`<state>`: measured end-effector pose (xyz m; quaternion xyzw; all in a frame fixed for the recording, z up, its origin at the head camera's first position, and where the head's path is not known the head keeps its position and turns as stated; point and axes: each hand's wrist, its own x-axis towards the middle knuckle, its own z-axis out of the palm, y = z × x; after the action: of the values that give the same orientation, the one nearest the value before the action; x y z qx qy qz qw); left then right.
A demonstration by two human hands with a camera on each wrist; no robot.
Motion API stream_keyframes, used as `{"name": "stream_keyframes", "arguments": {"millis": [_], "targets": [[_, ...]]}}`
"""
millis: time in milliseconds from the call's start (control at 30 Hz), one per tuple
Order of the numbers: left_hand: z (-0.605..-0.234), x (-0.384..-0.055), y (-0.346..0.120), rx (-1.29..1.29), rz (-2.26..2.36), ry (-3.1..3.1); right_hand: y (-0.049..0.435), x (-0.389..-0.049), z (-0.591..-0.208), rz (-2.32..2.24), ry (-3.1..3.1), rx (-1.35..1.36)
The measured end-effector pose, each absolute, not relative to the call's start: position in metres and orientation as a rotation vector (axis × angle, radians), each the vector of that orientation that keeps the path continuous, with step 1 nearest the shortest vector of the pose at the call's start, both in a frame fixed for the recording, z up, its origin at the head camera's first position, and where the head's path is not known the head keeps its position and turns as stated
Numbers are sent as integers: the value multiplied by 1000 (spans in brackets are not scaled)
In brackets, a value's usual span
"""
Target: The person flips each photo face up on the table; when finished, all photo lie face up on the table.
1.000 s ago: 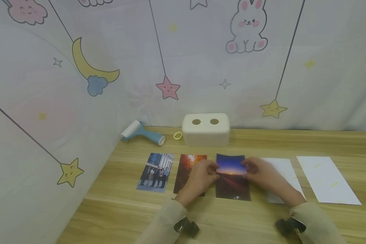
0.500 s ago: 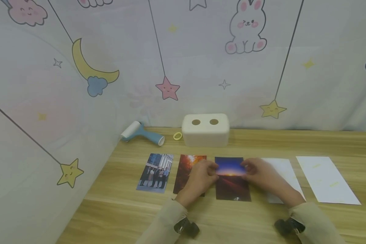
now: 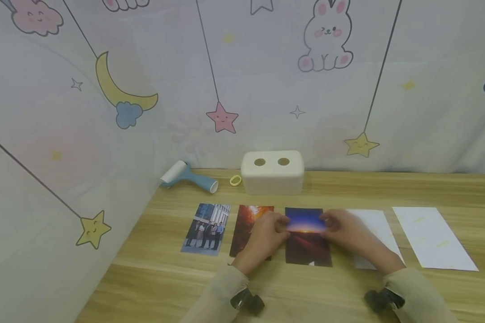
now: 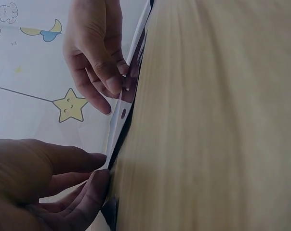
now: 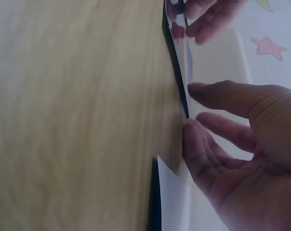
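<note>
Left hand [image 3: 262, 235] and right hand [image 3: 350, 235] each pinch one long side of the sunset photo [image 3: 308, 244] between thumb and fingers, the tips all but closed on its thin edge. It lies between them, its long axis running away from the person, so neither hand is nearer. No brand or lettering can be read: the pale mark at the photo's near edge is too small, and the rightmost white sheet [image 3: 434, 233] shows only faint yellow strips.
</note>
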<state>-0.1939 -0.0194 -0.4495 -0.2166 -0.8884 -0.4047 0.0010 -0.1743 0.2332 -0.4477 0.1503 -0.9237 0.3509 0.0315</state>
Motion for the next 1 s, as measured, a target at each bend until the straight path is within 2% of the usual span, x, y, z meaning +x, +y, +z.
{"name": "stream_keyframes", "arguments": {"millis": [367,567,1000], "targets": [[-446,-191,-13,-658,-1481,-2729,242,-173,-433,1156,-2866,442],[-442,-186,4,-714,-1557,-2740,258,-164,-420,1302,-2816,371],[-433,-164,51,-785,-1583,-2786,309,-155,-410,1143,-2868,288]]}}
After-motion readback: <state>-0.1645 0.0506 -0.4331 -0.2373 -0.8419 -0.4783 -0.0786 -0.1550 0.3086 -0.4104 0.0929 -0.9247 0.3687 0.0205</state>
